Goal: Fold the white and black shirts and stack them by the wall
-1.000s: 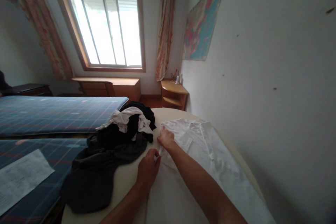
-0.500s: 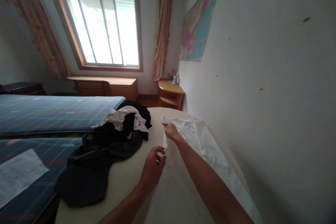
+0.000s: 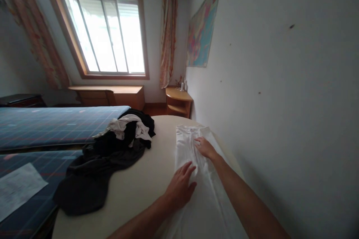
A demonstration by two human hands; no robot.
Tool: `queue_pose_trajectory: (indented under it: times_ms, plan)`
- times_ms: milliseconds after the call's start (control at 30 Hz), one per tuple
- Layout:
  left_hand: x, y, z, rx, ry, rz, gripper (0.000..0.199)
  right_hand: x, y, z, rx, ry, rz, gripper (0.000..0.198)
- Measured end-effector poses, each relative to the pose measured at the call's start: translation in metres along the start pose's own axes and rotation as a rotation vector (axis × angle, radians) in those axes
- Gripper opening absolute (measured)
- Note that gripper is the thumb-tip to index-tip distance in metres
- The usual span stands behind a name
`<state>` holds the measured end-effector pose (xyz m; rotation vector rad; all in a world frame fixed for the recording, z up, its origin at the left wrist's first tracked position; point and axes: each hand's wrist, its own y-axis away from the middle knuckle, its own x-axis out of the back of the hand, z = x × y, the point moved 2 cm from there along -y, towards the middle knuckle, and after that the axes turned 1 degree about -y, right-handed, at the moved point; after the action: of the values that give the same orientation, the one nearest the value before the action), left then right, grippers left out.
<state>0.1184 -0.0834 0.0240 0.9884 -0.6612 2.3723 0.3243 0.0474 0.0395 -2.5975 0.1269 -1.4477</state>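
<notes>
A thin white garment [image 3: 186,149], shirt-like, lies lengthwise along the right side of a cream table [image 3: 134,194], its left side folded inward in a long straight edge. Wrinkles run down its upper part. My left hand [image 3: 181,186] rests over the middle of the cloth with its fingers spread. Farther up, my right hand [image 3: 206,147] touches the garment with fingers stretched out. Neither hand grips anything. My forearms hide part of the lower cloth.
Left on the table is a heap of dark and pale clothes [image 3: 123,153]. Beyond it are blue plaid mattresses [image 3: 56,127], one bearing a paper sheet [image 3: 21,190]. A white wall [image 3: 280,138] stands close on the right. A corner shelf [image 3: 179,95] is at the back.
Both hands have moved rightward across the cloth. The garment's left edge, pinched and lifted by my right hand before, now lies folded over flat, and that hand has let go.
</notes>
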Motion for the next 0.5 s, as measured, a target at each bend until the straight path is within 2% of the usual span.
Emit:
queue_pose_trajectory:
  times_ms: [67, 167, 300, 500]
  plan:
    - [-0.001, 0.007, -0.002, 0.009, -0.108, -0.119, 0.068, 0.001, 0.017, 0.009, 0.031, 0.036, -0.036, 0.043]
    - [0.001, 0.012, -0.004, 0.009, -0.205, -0.214, 0.074, 0.002, 0.04, 0.018, 0.046, 0.146, -0.129, 0.056]
    - [0.002, 0.011, -0.014, 0.008, -0.269, -0.255, 0.076, -0.001, 0.063, 0.019, 0.007, 0.263, -0.251, 0.069]
    - [0.012, 0.007, -0.055, -0.098, -0.33, -0.215, 0.076, -0.018, 0.06, -0.002, -0.017, 0.313, -0.251, 0.078]
